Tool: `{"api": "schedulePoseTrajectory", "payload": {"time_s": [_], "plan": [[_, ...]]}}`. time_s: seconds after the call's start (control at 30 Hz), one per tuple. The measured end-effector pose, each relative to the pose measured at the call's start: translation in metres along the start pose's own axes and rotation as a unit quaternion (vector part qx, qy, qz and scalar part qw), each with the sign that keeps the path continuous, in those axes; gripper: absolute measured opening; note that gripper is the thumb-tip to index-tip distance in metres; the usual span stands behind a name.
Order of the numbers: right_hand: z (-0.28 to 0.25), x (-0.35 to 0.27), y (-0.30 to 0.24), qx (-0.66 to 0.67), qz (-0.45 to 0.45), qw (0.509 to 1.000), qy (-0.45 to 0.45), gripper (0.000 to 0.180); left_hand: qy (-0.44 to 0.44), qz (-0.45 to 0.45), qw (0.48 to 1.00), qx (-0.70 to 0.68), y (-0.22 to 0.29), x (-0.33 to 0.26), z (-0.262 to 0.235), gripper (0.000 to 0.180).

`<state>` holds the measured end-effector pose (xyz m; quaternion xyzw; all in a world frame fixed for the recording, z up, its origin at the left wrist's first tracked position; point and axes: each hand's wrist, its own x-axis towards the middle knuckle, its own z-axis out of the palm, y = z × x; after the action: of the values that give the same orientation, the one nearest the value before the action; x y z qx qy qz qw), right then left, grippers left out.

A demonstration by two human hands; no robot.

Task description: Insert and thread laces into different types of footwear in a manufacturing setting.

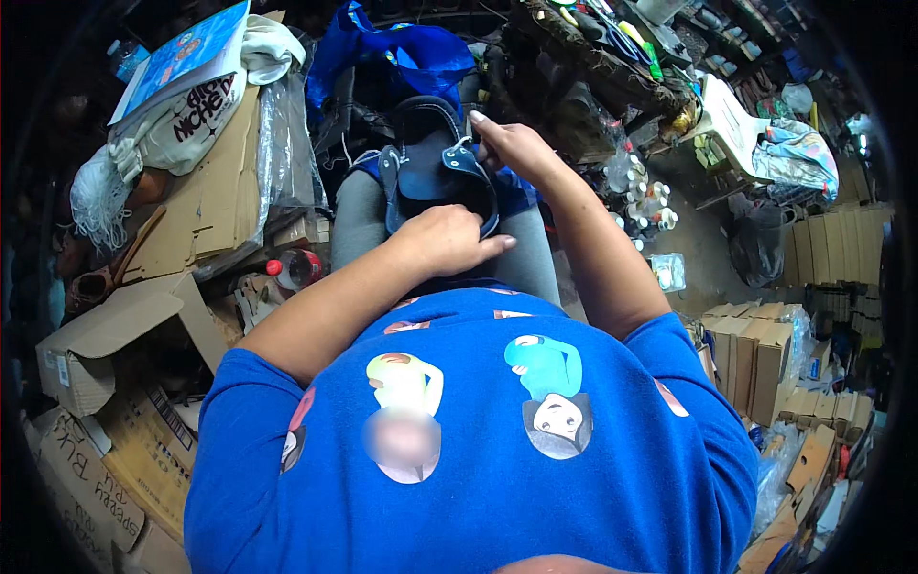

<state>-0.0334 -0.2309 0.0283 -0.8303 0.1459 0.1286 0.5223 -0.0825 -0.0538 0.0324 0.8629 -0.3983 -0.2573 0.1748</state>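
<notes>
A dark navy shoe (pixel 428 177), with pale stitching and eyelets on its flaps, rests between my knees with its opening toward me. My left hand (pixel 445 239) is closed over the shoe's near edge; its fingertips are hidden inside, and the thumb sticks out to the right. Beside the shoe's right flap, my right hand (pixel 516 151) is closed in a pinch. A short whitish lace (pixel 461 144) runs from the flap's eyelets toward those fingers, whose tips are partly hidden. Another pale lace end (pixel 348 153) hangs off the shoe's left side.
Beyond the shoe lies a blue plastic bag (pixel 392 48). At left are cardboard sheets (pixel 215 210), white yarn (pixel 98 206), a red-capped bottle (pixel 295 269) and an open carton (pixel 124 335). To the right stand a cluttered workbench (pixel 612 57), small bottles (pixel 645 201), a white chair (pixel 732 124) and stacked boxes (pixel 751 354).
</notes>
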Motion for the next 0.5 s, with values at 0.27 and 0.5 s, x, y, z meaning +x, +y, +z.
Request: {"api": "schedulePoseTrajectory", "payload": {"time_s": [0.27,0.5], "plan": [[0.018,0.020,-0.004,-0.249,-0.041,0.966,0.057,0.054,0.449,-0.022,0.881,-0.145,-0.112,-0.015,-0.036,0.034],[0.028,0.016,-0.022,-0.244,-0.025,0.965,0.092,0.084,0.097,-0.011,0.990,-0.100,-0.182,0.026,-0.030,0.041]]}}
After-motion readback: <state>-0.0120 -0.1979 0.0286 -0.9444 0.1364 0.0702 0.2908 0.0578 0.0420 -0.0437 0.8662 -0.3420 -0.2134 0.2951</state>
